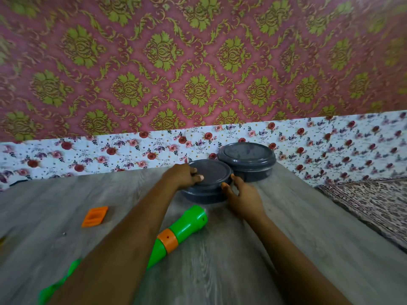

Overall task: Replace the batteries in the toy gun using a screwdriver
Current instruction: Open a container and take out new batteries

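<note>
Two round dark-grey plastic tubs [246, 159] are out. The near tub [211, 175] is gripped by left hand [182, 175] and right hand [242, 194]. One green-orange plastic toy gun [187, 223] is laid beside.

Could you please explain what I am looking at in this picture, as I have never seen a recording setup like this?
There is no machine here. A person wears a wide-angle camera on the head, so the single picture looks forward and down along both forearms. On the grey wood-grain surface lie a green plastic toy gun with an orange band and a loose orange rectangular plastic cover. Further back are two dark grey round lidded containers. The left hand grips the lid edge of the nearer container, thumb on top. The right hand touches its opposite rim, though whether it grips is unclear. The farther container stands behind, near the floral wall strip.
</note>
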